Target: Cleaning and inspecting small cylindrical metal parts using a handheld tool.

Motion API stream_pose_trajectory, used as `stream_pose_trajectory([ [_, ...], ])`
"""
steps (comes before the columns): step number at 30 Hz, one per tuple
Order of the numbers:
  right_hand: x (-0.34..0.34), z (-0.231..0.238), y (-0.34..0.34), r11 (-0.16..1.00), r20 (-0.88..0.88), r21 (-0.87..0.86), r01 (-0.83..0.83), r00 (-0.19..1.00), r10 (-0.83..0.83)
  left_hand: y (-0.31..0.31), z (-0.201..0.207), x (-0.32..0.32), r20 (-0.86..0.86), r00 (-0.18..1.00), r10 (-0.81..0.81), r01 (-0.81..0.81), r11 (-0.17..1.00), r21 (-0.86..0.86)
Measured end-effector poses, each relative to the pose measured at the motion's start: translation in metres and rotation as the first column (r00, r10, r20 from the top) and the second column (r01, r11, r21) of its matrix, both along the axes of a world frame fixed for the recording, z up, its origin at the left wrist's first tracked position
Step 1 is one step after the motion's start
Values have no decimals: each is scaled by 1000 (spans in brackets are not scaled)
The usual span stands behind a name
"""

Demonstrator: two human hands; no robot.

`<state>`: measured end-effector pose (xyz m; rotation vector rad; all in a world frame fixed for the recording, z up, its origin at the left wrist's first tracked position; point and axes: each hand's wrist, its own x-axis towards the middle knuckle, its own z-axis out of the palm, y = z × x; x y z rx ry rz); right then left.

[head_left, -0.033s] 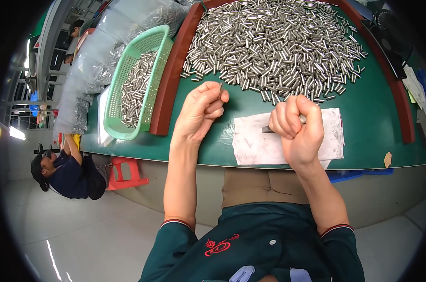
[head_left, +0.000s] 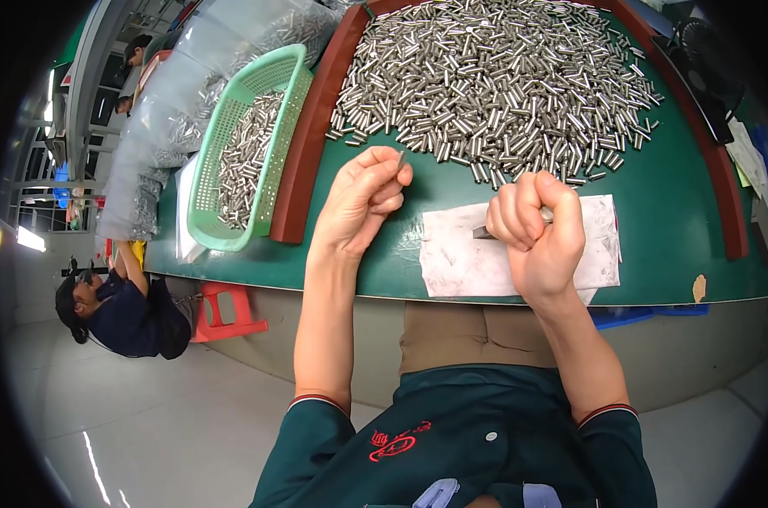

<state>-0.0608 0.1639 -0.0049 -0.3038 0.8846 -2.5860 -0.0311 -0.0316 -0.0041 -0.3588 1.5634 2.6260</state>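
A small metal pin [head_left: 402, 158] is pinched upright between the thumb and forefinger of my left hand [head_left: 360, 199]. My right hand [head_left: 539, 227] is closed round a hand tool; only its dark, flat end [head_left: 481, 233] pokes out on the left, and the rest is hidden in my fist. That fist is over a smudged white cloth or paper sheet [head_left: 451, 264] at the table's near edge. Just beyond both hands, a wide heap of short metal pins [head_left: 494, 85] covers the far part of the green table [head_left: 375, 258].
Reddish-brown rails [head_left: 297, 186] border the heap. Left of them stands a green mesh basket [head_left: 199, 199] part-filled with pins, beside clear plastic bags [head_left: 142, 182] of metal parts. A small black fan [head_left: 704, 46] is at far right. A person [head_left: 130, 313] works by a red stool [head_left: 231, 313].
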Motion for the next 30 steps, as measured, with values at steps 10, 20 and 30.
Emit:
stream_pose_trajectory([
  [10, 0, 0, 0, 1000, 6, 3, 7, 1000, -7, 3, -1, 0, 4, 999, -36, 36, 996, -85],
  [20, 1, 2, 1, 1000, 10, 9, 16, 1000, -16, 6, 2, 2, 16, 999, -38, 40, 993, -107],
  [30, 1, 0, 1, 1000, 31, 11, 12, 999, -12, 57, 16, 28, -49, 972, -229, 46, 389, -920],
])
